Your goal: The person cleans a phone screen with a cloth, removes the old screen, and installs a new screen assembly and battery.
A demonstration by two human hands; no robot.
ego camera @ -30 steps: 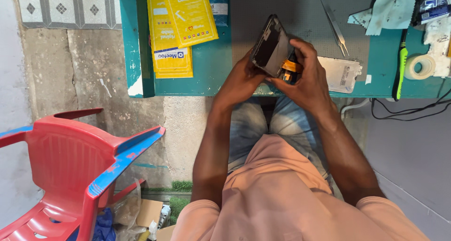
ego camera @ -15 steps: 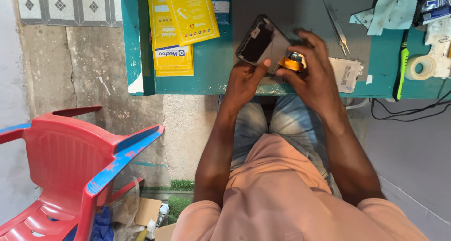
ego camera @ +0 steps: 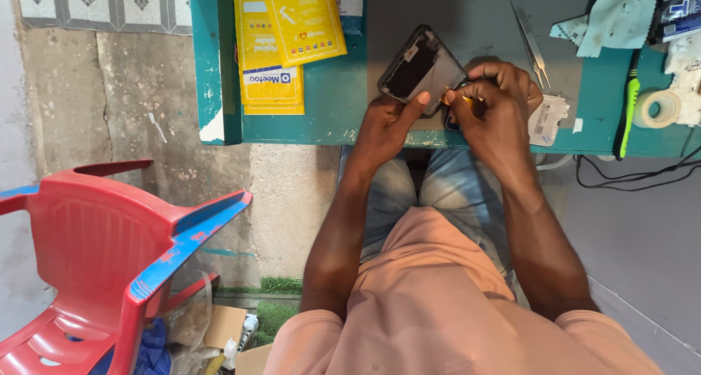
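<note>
Am seeing left hand (ego camera: pixel 387 123) gripping opened phone frame (ego camera: pixel 421 70) over table (ego camera: pixel 328 112); right hand (ego camera: pixel 491 101) pinching orange tool (ego camera: pixel 467 100) at edge; prying looking unfinished

Phone (ego camera: pixel 420 70): dark, matt plastic shell. Tabletop (ego camera: pixel 328 105): painted wood, teal, chipped edge. Packets (ego camera: pixel 292 32): glossy yellow. Tweezers (ego camera: pixel 531 46): shiny metal. Chair (ego camera: pixel 109 251): red plastic, scuffed.
</note>
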